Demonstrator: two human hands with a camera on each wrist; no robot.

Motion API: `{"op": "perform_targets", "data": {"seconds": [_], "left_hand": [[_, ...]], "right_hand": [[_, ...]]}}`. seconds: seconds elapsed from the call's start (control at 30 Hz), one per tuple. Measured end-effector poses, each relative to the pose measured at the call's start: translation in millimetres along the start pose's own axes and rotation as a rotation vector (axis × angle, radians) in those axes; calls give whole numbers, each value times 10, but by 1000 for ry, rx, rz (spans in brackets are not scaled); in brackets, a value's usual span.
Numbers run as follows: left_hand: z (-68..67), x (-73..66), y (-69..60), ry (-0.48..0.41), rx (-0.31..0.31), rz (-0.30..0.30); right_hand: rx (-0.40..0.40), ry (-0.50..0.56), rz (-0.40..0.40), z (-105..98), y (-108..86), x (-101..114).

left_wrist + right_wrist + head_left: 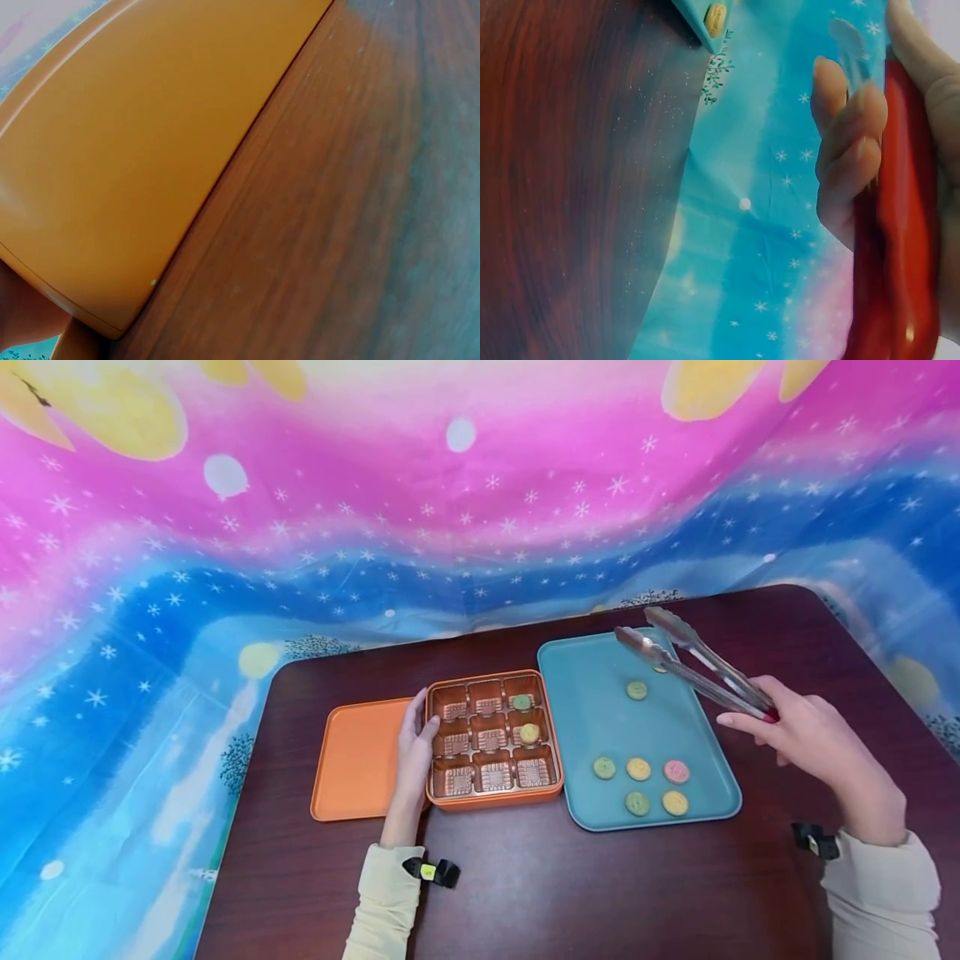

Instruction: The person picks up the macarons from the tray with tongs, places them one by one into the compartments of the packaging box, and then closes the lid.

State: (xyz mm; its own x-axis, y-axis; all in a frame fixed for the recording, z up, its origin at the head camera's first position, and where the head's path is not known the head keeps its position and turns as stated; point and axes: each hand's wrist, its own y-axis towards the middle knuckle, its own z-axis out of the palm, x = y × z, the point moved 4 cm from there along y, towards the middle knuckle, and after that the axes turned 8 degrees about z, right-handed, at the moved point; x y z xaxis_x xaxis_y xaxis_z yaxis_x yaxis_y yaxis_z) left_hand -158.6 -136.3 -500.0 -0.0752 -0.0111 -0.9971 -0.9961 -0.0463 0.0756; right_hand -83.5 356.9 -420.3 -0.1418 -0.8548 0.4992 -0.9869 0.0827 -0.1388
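Head view: left hand (412, 747) holds the left edge of the orange box (491, 800), fingers along the outer wall, thumb over the rim. Nine-compartment insert; green cookie (521, 702) in the far right compartment, yellow cookie (529, 733) in the middle right one. Orange lid (360, 760) flat on the bench (600, 885), left of the box. Right hand (813, 731) clamped on the tongs (678, 672), tips apart above the far part of the teal tray (592, 710). On tray: lone green cookie (637, 691) farther back, front group of two green, two yellow, one pink cookie (677, 772); another partly hidden by tongs.

Right wrist adds the long red handle (911, 210), barely visible from head, with fingers curled round it, plus a tray corner with one yellowish cookie. Left wrist gives only a close orange side on the bench and a sliver of hand; compartments show in head view alone.
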Motion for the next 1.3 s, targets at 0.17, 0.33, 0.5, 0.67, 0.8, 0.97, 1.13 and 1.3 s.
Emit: {"op": "perform_targets", "data": {"seconds": [0.17, 0.33, 0.5, 0.67, 0.8, 0.97, 1.13, 1.3], "left_hand": [[12, -48, -7, -11, 0, -13], [7, -9, 7, -4, -4, -11], [13, -13, 15, -6, -3, -7], [16, -15, 17, -5, -3, -7], [17, -16, 12, -7, -3, -7], [18, -11, 13, -4, -1, 1], [13, -13, 13, 6, -7, -2], [12, -19, 15, 4, -8, 2]], "right_hand": [[44, -16, 3, 0, -4, -17], [47, -7, -33, 1, -9, -10], [74, -1, -101, 3, -23, -12], [108, -47, -117, -8, -20, -43], [132, -99, -80, -23, -18, -90], [140, -131, -67, -42, -17, -162], [156, -153, -50, -50, -14, -248], [172, -155, -43, -41, -11, -301]]}}
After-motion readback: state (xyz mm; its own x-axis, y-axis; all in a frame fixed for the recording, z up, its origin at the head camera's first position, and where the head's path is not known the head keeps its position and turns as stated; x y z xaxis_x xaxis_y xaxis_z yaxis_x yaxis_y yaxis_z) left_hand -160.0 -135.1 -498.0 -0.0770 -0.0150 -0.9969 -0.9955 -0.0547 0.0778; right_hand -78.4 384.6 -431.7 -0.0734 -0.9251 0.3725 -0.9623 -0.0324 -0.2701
